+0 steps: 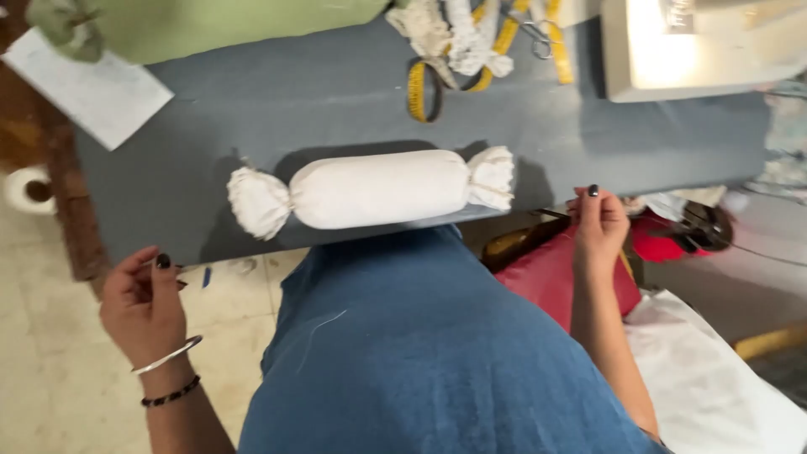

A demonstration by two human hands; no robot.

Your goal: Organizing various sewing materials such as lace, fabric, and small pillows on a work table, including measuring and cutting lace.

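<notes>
Your right hand (pixel 598 220) is raised just off the near edge of the tabletop (pixel 336 101), fingertips pinched together on something thin and dark; it is too small to tell what. Your left hand (pixel 145 296) hovers below the near left corner, fingers loosely curled and holding nothing.

Between them, along the near edge, lies a white fabric bolster (pixel 374 189), shaped like a wrapped sweet. It looks stuffed full, and both ends appear already gathered and cinched into ruffles, so most of the making seems done. Whether the ends are finally secured cannot be seen.

Toward the far edge lie a yellow measuring tape (pixel 424 88), white cloth scraps (pixel 458 34) and a green cloth (pixel 210 25).
</notes>
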